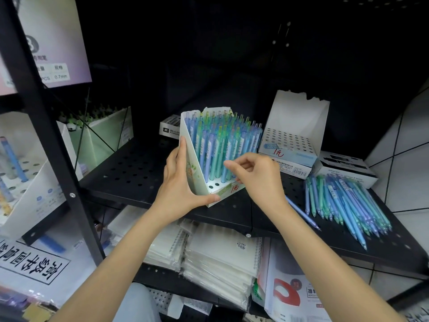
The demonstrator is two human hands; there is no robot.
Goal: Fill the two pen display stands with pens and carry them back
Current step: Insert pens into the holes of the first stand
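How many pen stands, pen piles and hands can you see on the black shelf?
Pen stands: 2, a nearly full stand and an empty stand
Loose pen piles: 1
Hands: 2, left hand and right hand
Total: 5

Blue, teal and green pens point(222, 145) in a white stand point(193, 159); black perforated shelf point(130, 168).

Both bare forearms reach forward, the left hand point(180, 182) gripping the near pen display stand point(197, 173) at its left wall, the right hand point(253, 176) loosely curled just right of it.
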